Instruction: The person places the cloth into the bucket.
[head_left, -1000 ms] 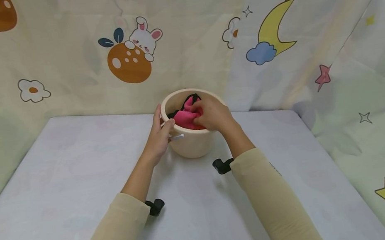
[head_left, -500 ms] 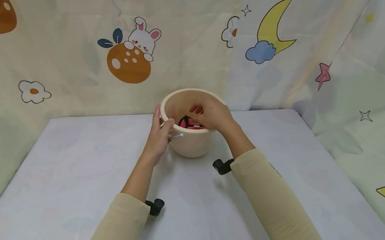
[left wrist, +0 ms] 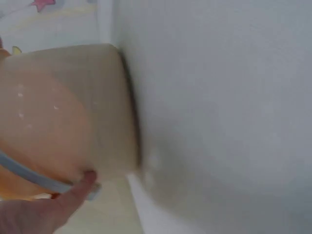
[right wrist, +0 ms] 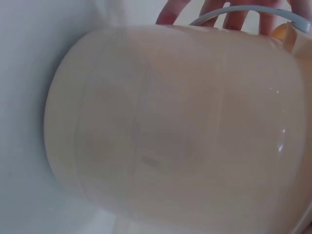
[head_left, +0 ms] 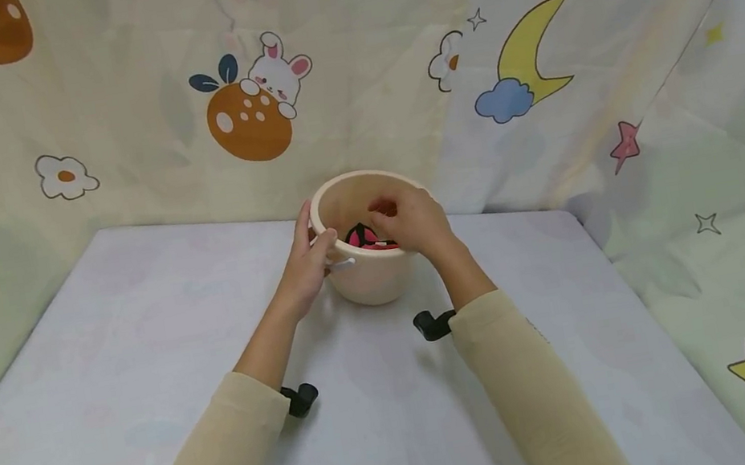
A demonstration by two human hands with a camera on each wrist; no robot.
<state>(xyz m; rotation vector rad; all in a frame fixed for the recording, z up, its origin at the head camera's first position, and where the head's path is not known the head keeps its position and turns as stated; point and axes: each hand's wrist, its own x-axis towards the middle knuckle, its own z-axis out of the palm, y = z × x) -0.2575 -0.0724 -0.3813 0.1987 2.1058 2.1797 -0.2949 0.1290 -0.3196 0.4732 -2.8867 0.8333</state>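
Observation:
A cream bucket (head_left: 373,283) stands upright on the table, with a pink item with black edging (head_left: 357,238) lying inside, partly hidden by the near rim. My left hand (head_left: 303,268) grips the bucket's left side, thumb at the rim. In the left wrist view, a finger of the left hand (left wrist: 68,204) reaches along the bucket wall beside the grey handle (left wrist: 34,176). Above the opening is my right hand (head_left: 416,219), fingers loosely bent and nothing visible between them. The right wrist view is filled by the bucket wall (right wrist: 170,131), with left-hand fingers (right wrist: 236,18) behind it.
The bucket stands near the back edge of the white-covered table (head_left: 176,329). A printed cloth backdrop (head_left: 358,48) rises close behind it and runs down the right side. Both wrists carry small black cameras.
My right hand has let go of the pink item, which has dropped from near the rim to lower inside the bucket. The left hand keeps its place on the bucket.

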